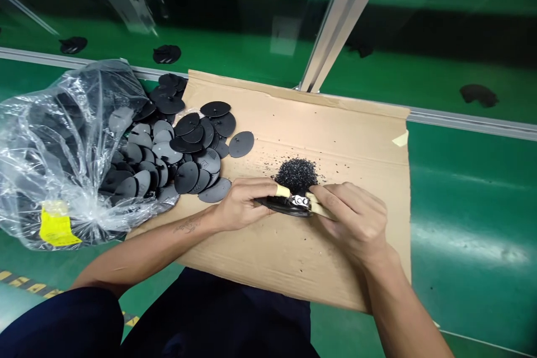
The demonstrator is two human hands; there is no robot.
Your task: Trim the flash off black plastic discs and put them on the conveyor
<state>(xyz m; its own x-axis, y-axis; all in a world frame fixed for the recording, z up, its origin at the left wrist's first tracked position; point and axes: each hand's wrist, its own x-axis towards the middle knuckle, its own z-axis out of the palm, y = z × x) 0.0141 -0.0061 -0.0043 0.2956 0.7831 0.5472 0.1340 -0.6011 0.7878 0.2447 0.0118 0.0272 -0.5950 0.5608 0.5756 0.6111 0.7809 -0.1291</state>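
My left hand (247, 201) is closed on a dark oval plastic disc (287, 208), tilted over the cardboard (268, 257). In my right hand (356, 215) is a pair of nippers (300, 200), its metal head against the disc's upper side. Yellowish wraps cover some fingertips of both hands. Just beyond the disc lies a heap of small black clippings (297, 172), with loose bits scattered around it. A pile of black oval discs (201, 162) spreads to the left of my left hand. My right hand hides most of the nippers' handles.
At the left, a clear plastic bag (79, 162) with a yellow label (59, 224) holds more discs. A metal frame post (344, 22) rises behind the cardboard, beside glossy panels. The green surface (470, 201) extends to the right.
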